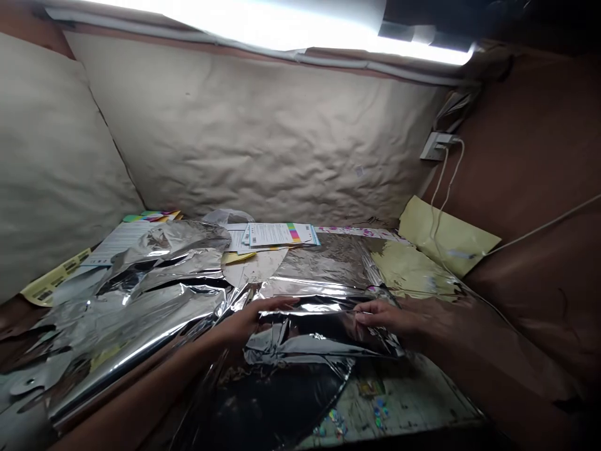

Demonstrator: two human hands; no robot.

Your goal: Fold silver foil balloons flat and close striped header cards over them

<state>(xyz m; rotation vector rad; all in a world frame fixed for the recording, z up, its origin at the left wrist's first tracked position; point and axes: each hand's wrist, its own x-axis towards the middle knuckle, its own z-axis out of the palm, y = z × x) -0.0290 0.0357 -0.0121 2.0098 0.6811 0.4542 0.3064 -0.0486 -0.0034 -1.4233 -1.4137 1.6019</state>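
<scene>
A crumpled silver foil sheet point(310, 326) lies in front of me on the worktop. My left hand point(256, 316) grips its left edge, fingers curled over the fold. The sheet's right edge is under my right hand point(392, 319), whose fingers pinch the foil. More shiny silver foil pieces point(154, 294) are piled to the left, partly over my left forearm. A flatter silver sheet point(323, 263) lies just behind the one I hold.
Printed papers with coloured stripes point(279, 235) lie at the back by the paper-covered wall point(263, 144). A yellow sheet point(446, 238) leans at the right under a wall socket point(436, 147) with white cables. Coloured scraps point(347, 419) dot the near surface.
</scene>
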